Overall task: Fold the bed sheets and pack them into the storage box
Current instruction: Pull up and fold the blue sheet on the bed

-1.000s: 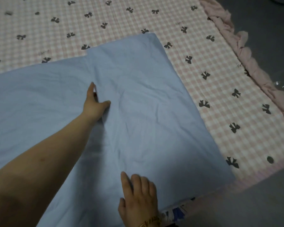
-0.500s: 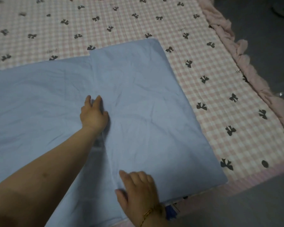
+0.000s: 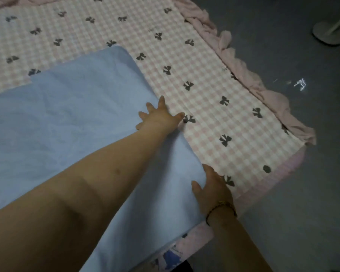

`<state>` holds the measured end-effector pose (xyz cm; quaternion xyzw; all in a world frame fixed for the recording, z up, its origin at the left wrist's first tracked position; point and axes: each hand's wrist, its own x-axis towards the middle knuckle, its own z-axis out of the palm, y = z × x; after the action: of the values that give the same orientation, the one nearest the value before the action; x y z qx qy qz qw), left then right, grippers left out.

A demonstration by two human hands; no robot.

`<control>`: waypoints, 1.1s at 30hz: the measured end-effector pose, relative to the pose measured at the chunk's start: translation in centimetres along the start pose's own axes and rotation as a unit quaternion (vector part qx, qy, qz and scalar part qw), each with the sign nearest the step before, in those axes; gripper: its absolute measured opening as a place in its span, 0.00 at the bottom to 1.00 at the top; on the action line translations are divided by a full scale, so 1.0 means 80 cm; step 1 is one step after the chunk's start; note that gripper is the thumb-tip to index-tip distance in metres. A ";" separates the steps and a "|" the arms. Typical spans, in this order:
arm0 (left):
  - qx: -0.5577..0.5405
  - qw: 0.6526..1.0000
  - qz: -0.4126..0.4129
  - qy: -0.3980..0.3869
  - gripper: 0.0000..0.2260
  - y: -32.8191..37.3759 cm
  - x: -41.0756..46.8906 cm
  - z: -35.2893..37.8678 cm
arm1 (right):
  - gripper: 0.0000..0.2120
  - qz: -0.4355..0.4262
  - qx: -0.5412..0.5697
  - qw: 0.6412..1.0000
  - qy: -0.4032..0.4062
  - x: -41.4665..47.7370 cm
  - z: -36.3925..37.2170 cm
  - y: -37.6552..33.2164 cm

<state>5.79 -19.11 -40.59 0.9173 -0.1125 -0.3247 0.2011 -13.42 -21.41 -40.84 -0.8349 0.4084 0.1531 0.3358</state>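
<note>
Pale blue fabric bed sheet [image 3: 77, 118] lies flat, in layers, on the pink-and-white checked quilt with black bows [image 3: 214, 79]; the sheet's right edge runs diagonally. My left hand [image 3: 159, 118]: fingers straight and spread, palm pressing on that edge, gripping nothing. My right hand [image 3: 210, 185]: fingers extended, flat on the same edge nearer me, holding nothing. Thin gold bracelet [image 3: 222, 208] on right wrist.
</note>
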 end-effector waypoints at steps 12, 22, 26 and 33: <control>0.025 0.997 0.024 0.074 0.16 -0.016 -0.004 -0.031 | 0.21 -0.147 0.110 0.982 -0.049 -0.060 0.000 -0.030; -0.106 0.972 0.016 0.208 0.27 -0.166 -0.129 -0.131 | 0.20 -0.305 0.018 0.933 -0.190 -0.149 0.046 -0.106; -0.124 0.956 -0.027 0.265 0.27 -0.264 -0.181 -0.154 | 0.20 -0.362 -0.045 0.899 -0.243 -0.195 0.098 -0.150; -0.168 0.943 -0.091 0.273 0.28 -0.434 -0.219 -0.171 | 0.21 -0.367 -0.126 0.868 -0.310 -0.257 0.224 -0.216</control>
<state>3.80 21.89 -36.60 0.9299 0.0873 -0.0930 0.3449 -12.22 10.40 -35.45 -0.8692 -0.0752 0.3201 0.3694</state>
